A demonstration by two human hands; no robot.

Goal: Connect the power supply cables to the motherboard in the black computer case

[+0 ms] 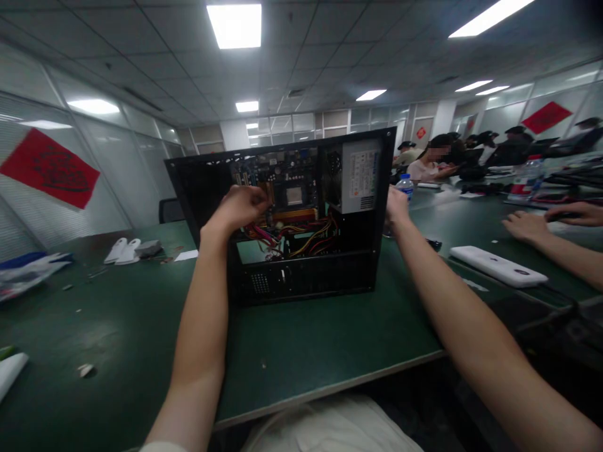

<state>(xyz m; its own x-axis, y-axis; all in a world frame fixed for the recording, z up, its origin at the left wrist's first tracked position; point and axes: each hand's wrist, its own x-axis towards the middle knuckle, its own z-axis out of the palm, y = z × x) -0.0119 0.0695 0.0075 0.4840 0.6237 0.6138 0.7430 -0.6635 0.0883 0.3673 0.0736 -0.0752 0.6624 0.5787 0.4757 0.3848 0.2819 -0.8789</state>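
Observation:
A black computer case [301, 276] stands upright on the green table, its open side facing me. Inside it are a motherboard [306, 179], a silver power supply [360, 179] at the upper right and a tangle of coloured cables [308, 242]. My left hand [242, 206] reaches into the case beside the board, fingers curled together; what they pinch, if anything, is too small to make out. At the right outer side of the case is my right hand [397, 206], its fingers mostly hidden behind the case edge.
On the green table [301, 351], a white power bank-like device [498, 266] lies at right, near another person's hands [525, 226]. A blue-capped bottle [405, 183] stands behind my right hand. White objects [123, 250] and a grey block [148, 248] lie at left.

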